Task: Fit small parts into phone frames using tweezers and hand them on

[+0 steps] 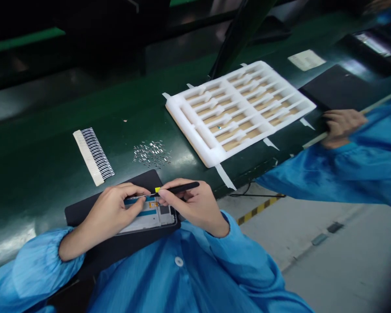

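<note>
My left hand (112,208) grips the upper edge of an opened phone body (151,216) that lies on a black mat (84,208) at the near edge of the green bench. My right hand (192,204) is closed on a black tweezer-like tool (177,188) with a yellow tip, and that tip touches the top edge of the phone. A small heap of tiny shiny metal parts (151,153) lies just beyond the mat.
A white foam tray (195,134) with slotted rows sits at centre right. A strip of barcode labels (94,154) lies to the left. A co-worker's hand (340,126) in a blue sleeve rests on another black mat (339,87) at the right.
</note>
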Demonstrator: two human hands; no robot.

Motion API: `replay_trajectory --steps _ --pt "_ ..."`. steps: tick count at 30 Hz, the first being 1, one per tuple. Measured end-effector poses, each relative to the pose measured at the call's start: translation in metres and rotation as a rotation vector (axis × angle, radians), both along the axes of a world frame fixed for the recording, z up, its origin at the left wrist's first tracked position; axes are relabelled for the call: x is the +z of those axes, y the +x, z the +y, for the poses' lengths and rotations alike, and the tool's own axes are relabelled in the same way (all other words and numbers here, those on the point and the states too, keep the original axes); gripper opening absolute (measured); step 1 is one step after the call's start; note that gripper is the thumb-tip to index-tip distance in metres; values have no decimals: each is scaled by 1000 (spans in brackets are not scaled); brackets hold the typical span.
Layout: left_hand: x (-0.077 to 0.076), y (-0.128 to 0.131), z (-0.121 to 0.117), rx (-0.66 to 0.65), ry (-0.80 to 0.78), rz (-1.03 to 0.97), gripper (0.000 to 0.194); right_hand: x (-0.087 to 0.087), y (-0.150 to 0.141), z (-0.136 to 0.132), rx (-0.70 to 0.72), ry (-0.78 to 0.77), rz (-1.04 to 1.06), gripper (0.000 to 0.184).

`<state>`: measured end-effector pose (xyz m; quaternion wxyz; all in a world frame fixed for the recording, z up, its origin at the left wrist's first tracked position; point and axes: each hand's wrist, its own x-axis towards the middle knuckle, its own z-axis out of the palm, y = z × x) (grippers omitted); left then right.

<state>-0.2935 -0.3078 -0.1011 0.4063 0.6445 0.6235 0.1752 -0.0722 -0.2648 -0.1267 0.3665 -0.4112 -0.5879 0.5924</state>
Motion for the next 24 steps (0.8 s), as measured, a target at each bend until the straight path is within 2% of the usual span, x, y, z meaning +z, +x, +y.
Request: replay_trajectory --steps 5,12,19,24 --pt "-4 7 -1 86 24 19 20 -2 0 -3 -31 46 -1 7" --pt "-8 8 -1 115 54 22 18 -5 1 -7 -62 119 -45 9" --pt "-8 9 0 106 70 22 18 -5 3 -7 -74 404 -31 8" --pt "-7 10 0 96 82 42 22 -8 3 -8 -44 453 10 13"
